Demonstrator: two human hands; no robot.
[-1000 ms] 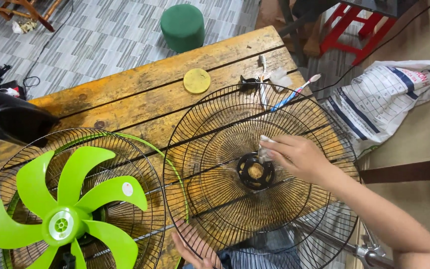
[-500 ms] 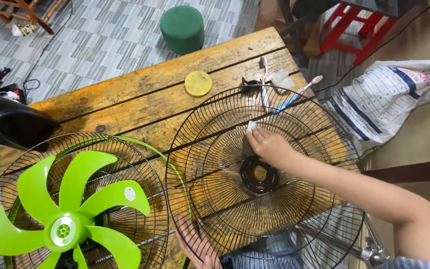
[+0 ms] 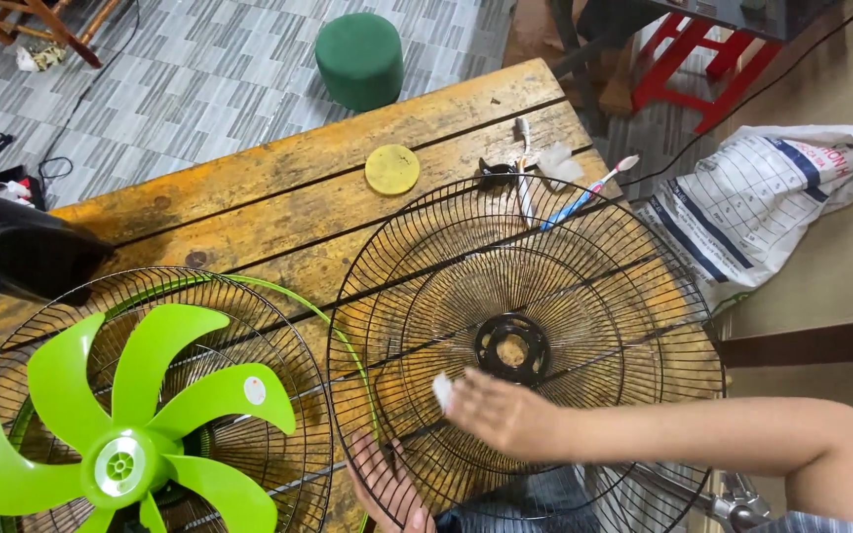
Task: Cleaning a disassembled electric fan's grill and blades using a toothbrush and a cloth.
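A black wire fan guard [image 3: 584, 296] lies dished on the yellow wooden table [image 3: 278, 188], its black hub ring [image 3: 512, 347] in the middle. My right hand [image 3: 501, 415] rests inside the guard, low and left of the hub, pinching a small white wad [image 3: 441, 391] against the wires. My left hand [image 3: 387, 489] grips the guard's near rim from below, fingers spread over the wires. To the left lies a second guard [image 3: 249, 326] with a green rim, holding a bright green fan blade [image 3: 135, 434].
A yellow round cap [image 3: 392, 169], a toothbrush [image 3: 584, 190] and small white and black bits [image 3: 520, 168] lie at the table's far edge. A black fan body [image 3: 12, 252] sits at the left. A green stool [image 3: 359, 54] and a printed white sack [image 3: 762, 197] stand on the floor.
My right hand has swept with the white wad from the hub up to the guard's upper part, then down to the lower left of the hub. My left hand stays on the rim.
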